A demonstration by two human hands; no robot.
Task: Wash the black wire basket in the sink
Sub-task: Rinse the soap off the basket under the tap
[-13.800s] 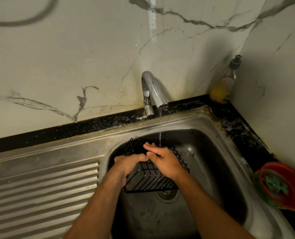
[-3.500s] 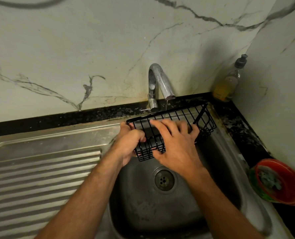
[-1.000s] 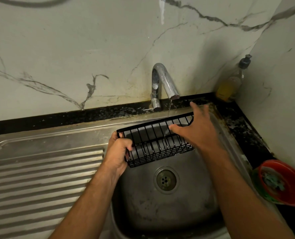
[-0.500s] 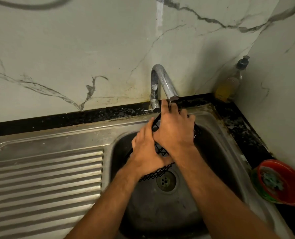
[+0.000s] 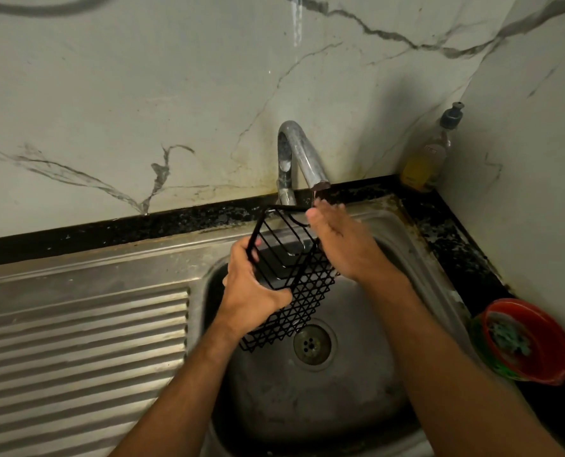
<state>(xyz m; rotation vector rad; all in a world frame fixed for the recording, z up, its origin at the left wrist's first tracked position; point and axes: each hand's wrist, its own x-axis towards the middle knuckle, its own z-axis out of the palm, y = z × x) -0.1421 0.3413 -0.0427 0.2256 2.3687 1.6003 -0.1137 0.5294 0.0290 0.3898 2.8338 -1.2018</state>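
Observation:
The black wire basket (image 5: 302, 288) is held tilted on end over the steel sink (image 5: 357, 390), its mesh side facing me and its upper end under the faucet (image 5: 302, 153). My left hand (image 5: 251, 288) grips the basket's left edge, fingers curled round the wire. My right hand (image 5: 340, 242) lies flat with straight fingers against the basket's right side, fingertips just below the faucet spout. A thin trickle of water leaves the spout onto those fingertips.
The drain (image 5: 311, 344) lies below the basket. A ribbed steel drainboard (image 5: 79, 351) extends to the left. A soap pump bottle (image 5: 429, 156) stands in the back right corner. A red bowl with a green scrubber (image 5: 525, 341) sits on the dark counter at right.
The basket has been turned from lying lengthways to standing on end. My right hand has slid from covering its top to lying flat along its right side.

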